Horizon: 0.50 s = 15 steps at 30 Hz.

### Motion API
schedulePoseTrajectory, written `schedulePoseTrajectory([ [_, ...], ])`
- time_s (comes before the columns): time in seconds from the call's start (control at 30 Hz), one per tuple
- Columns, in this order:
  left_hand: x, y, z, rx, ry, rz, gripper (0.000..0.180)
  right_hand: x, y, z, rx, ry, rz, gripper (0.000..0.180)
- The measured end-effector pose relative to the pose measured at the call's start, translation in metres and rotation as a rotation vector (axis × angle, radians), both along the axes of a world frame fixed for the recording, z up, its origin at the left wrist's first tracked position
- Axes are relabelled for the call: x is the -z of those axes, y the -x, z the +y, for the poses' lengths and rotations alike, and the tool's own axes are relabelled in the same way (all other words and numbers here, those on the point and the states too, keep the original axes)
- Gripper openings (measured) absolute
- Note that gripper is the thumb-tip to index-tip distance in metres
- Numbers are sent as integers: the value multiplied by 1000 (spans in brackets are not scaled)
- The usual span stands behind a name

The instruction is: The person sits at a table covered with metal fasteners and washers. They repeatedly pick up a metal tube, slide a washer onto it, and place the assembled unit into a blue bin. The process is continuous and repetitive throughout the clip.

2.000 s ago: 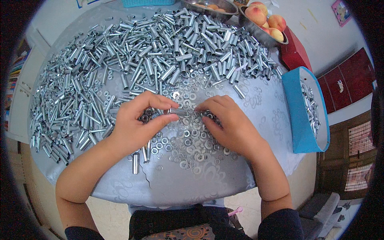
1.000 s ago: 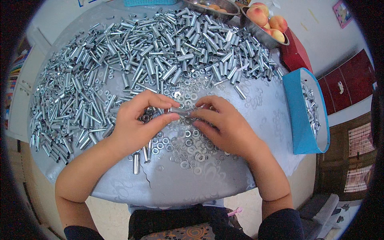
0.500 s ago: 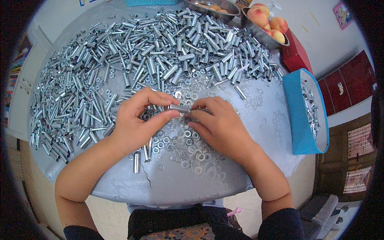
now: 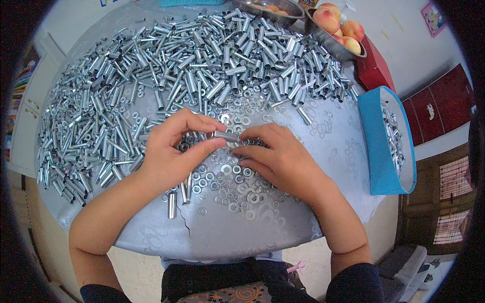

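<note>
Nearest, on the front of the pale patterned surface, a loose silver tube lies beside a thin rod, with flat washers scattered to their right. Just beyond, the left hand pinches a shiny metal sleeve between thumb and forefinger, holding it roughly crosswise above the washers, midway between the two hands. The right hand has its fingers bent at the sleeve's right end; whether they grip the sleeve or some small part there, I cannot tell. The step in hand seems to be fitting or lining up something at that end (the fingertips cover the join, so this is only a judgement). The next move probably calls for a steady left pinch while the right fingers work squarely along the sleeve's axis. Farther off spreads a heap of metal tubes and bolts, with a blue box of metal parts to the right, and beyond, a metal bowl of peaches.
</note>
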State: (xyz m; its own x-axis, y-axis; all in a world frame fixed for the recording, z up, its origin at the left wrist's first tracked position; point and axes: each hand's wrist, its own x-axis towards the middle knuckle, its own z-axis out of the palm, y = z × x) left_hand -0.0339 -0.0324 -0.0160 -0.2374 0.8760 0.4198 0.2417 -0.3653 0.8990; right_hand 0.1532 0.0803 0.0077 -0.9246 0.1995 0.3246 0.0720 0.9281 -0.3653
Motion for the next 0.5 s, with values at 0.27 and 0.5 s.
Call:
schedulePoseTrajectory([
  [0.27, -1, -1, 0, -4, 10, -20, 19, 0, 3, -4, 67, 98, -26, 21],
  [0.5, -1, -1, 0, -1, 22, -4, 20, 3, 3, -4, 84, 146, 14, 19],
])
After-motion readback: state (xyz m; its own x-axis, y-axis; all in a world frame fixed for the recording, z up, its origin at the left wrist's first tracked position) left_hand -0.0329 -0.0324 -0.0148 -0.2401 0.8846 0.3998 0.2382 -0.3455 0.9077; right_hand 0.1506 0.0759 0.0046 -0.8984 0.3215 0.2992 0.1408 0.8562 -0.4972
